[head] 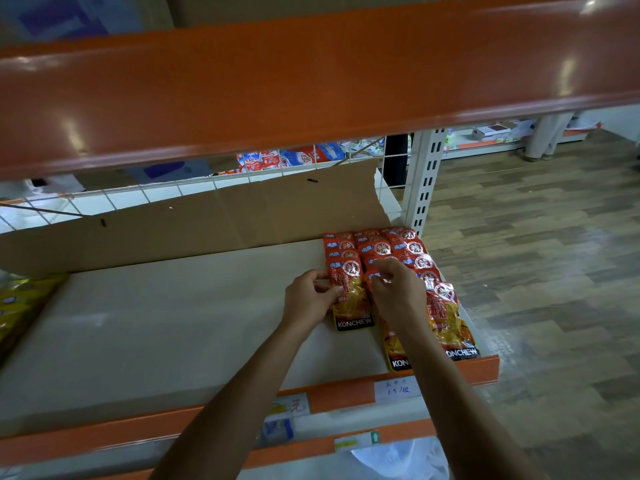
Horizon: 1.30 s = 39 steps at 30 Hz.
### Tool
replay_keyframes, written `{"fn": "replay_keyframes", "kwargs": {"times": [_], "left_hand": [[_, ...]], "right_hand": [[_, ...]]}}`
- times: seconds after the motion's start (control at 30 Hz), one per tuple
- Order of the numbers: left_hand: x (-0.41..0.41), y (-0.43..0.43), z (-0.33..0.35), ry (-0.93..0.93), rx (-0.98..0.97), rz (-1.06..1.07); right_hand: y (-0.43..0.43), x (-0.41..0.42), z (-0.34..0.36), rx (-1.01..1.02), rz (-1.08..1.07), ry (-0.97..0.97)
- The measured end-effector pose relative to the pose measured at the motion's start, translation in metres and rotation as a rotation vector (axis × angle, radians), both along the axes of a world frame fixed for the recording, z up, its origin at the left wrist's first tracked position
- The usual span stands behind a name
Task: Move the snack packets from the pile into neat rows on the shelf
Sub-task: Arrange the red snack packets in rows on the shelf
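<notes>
Shelf (156, 323) board is beige, with yellow packets (20, 303) at 9 o'clock. Left hand (308, 299) pinches the front packet (351, 306) of the left row. Right hand (394, 292) has fingers curled on the middle-row packet (398, 355). Red rows (415, 258) sit at 3 o'clock. Step looks like squaring up. Next is probably to let go and fetch more, but the pile is out of view.

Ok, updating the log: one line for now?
left hand pinches left-row packet | right hand pinches middle-row packet | three packet rows, shelf right end
</notes>
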<state>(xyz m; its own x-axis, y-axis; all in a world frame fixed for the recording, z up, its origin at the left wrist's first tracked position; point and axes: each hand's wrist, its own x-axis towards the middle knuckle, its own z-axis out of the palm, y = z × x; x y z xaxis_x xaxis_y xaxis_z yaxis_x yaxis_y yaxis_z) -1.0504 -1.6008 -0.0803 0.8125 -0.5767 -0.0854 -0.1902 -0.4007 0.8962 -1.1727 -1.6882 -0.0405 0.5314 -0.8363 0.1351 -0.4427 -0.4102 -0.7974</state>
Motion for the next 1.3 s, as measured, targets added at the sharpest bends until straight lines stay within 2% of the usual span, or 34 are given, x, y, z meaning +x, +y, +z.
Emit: {"fn": "replay_keyframes", "kwargs": {"times": [0.17,0.5,0.87,1.1,1.3], "left_hand": [[-0.003,-0.001,0.001,-0.098,0.073,-0.036],[-0.005,-0.002,0.004,-0.096,0.126,0.006],[-0.006,-0.005,0.005,-0.039,0.101,0.036],[-0.003,0.021,0.010,-0.259,0.139,0.062],[0.015,0.081,0.013,-0.348,0.164,0.071]], "right_hand": [[-0.002,0.001,-0.003,-0.013,0.003,0.012],[0.000,0.004,-0.007,-0.017,0.004,0.025],[0.004,0.001,-0.008,-0.040,0.023,0.050],[0.030,0.018,-0.004,-0.080,0.121,0.070],[0.083,0.053,-0.009,-0.102,0.254,0.093]]}}
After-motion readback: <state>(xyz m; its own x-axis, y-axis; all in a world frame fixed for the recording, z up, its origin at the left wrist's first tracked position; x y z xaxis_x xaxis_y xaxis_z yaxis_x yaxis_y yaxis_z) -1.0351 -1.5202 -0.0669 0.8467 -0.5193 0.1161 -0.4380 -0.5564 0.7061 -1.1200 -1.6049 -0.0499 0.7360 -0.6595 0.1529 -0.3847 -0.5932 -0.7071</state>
